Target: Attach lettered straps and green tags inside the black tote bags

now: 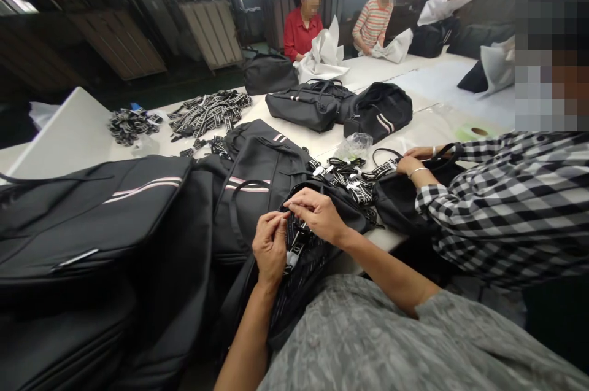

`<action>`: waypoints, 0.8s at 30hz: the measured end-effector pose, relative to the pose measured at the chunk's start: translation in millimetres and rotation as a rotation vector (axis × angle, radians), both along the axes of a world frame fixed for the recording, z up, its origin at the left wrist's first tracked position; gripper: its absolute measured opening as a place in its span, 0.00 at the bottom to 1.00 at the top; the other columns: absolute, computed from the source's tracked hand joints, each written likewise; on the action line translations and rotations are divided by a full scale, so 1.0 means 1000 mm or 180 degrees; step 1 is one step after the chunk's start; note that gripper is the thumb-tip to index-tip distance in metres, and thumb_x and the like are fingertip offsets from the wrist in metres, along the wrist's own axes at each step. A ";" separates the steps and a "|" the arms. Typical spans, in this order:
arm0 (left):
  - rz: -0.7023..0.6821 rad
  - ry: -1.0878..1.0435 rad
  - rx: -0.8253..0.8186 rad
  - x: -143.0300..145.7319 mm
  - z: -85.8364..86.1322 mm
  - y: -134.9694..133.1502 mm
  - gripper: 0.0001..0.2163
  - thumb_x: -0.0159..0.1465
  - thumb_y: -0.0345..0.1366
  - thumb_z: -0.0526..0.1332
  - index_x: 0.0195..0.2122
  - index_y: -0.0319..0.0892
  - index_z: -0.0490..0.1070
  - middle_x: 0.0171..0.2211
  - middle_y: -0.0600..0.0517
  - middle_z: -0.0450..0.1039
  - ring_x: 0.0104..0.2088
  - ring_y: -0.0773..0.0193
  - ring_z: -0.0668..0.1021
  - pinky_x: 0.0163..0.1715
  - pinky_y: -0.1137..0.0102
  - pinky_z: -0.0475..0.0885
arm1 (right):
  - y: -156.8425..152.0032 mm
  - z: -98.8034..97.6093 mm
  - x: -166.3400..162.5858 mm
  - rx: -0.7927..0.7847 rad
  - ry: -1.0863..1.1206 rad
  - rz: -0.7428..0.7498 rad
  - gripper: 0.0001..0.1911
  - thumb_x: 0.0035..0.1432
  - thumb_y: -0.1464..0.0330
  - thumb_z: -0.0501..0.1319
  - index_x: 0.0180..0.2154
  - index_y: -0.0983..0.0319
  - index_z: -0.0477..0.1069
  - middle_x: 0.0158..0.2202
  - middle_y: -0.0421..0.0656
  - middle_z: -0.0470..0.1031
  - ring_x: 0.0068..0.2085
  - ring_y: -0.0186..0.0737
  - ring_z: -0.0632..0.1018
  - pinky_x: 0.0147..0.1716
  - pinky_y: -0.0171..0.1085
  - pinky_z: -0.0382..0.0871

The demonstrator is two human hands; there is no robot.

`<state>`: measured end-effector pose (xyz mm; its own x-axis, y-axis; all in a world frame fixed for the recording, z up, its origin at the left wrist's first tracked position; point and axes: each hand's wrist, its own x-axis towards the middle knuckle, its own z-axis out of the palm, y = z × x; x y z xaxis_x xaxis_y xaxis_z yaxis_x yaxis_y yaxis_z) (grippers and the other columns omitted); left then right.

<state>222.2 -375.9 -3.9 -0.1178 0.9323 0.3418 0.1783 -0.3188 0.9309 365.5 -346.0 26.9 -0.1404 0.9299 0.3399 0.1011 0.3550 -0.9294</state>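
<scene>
My left hand (270,243) and my right hand (319,213) are both closed in a pinch, their fingertips meeting over the mouth of a black bag (343,201). What they pinch is too small to make out. Below the fingers, inside the bag, lies a black webbing strap with white lettering (297,248). Just beyond my left hand stands another black bag (271,161) with a white and pink stripe and a looped handle. A pile of lettered straps (356,185) rests past my right hand.
Large black bags (151,213) are stacked at my left. More straps (211,112) lie on the white table (317,140), with further bags (304,105) behind. A co-worker in a checked shirt (506,194) handles a bag close on my right. Two people work across the table.
</scene>
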 end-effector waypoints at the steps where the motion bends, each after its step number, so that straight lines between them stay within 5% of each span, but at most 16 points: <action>1: 0.0028 -0.0097 -0.0015 0.000 -0.001 0.001 0.09 0.63 0.40 0.59 0.39 0.45 0.77 0.43 0.48 0.73 0.46 0.60 0.74 0.51 0.68 0.67 | 0.001 -0.006 -0.002 -0.0171 0.0023 0.0012 0.13 0.58 0.60 0.62 0.37 0.62 0.78 0.35 0.44 0.75 0.29 0.31 0.73 0.29 0.32 0.70; 7: -0.0462 -0.1505 -0.1018 0.003 -0.023 0.010 0.11 0.60 0.43 0.63 0.37 0.41 0.75 0.40 0.47 0.77 0.42 0.59 0.78 0.49 0.63 0.71 | 0.004 -0.042 -0.006 -0.1360 0.0756 0.0168 0.17 0.51 0.58 0.66 0.35 0.66 0.76 0.26 0.42 0.76 0.24 0.31 0.74 0.24 0.32 0.71; 11: -0.0479 -0.1101 -0.1139 -0.006 -0.029 0.009 0.12 0.58 0.44 0.64 0.36 0.41 0.77 0.33 0.49 0.77 0.36 0.62 0.78 0.43 0.68 0.72 | 0.000 -0.048 0.015 -0.1818 0.0520 0.0681 0.17 0.51 0.58 0.66 0.33 0.66 0.72 0.27 0.44 0.77 0.24 0.33 0.76 0.23 0.32 0.70; 17: -0.1496 0.0528 -0.0984 -0.039 -0.035 -0.013 0.07 0.59 0.38 0.64 0.36 0.48 0.80 0.31 0.49 0.78 0.34 0.60 0.76 0.40 0.69 0.68 | -0.021 -0.049 0.051 -0.1300 -0.1402 0.1665 0.06 0.57 0.69 0.61 0.32 0.63 0.76 0.27 0.39 0.76 0.28 0.34 0.75 0.30 0.33 0.67; 20: -0.1623 0.0375 -0.1382 -0.041 -0.053 -0.034 0.06 0.54 0.36 0.67 0.34 0.51 0.80 0.33 0.49 0.79 0.35 0.56 0.76 0.44 0.67 0.68 | -0.033 -0.050 0.052 -0.0919 -0.2276 0.1758 0.08 0.55 0.75 0.60 0.30 0.61 0.77 0.29 0.39 0.78 0.30 0.35 0.76 0.33 0.33 0.64; 24: -0.1270 0.0046 -0.1756 -0.036 -0.067 -0.052 0.07 0.51 0.37 0.69 0.33 0.51 0.79 0.32 0.50 0.78 0.35 0.56 0.75 0.43 0.68 0.68 | -0.038 -0.050 0.042 -0.1089 -0.2546 0.1522 0.07 0.53 0.77 0.61 0.31 0.61 0.76 0.26 0.39 0.77 0.28 0.35 0.76 0.31 0.33 0.62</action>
<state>186.5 -428.1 -71.1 0.2723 0.9418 -0.1973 0.1594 0.1580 0.9745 407.3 -384.3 -23.5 -0.5973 0.7459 -0.2948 0.6593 0.2474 -0.7100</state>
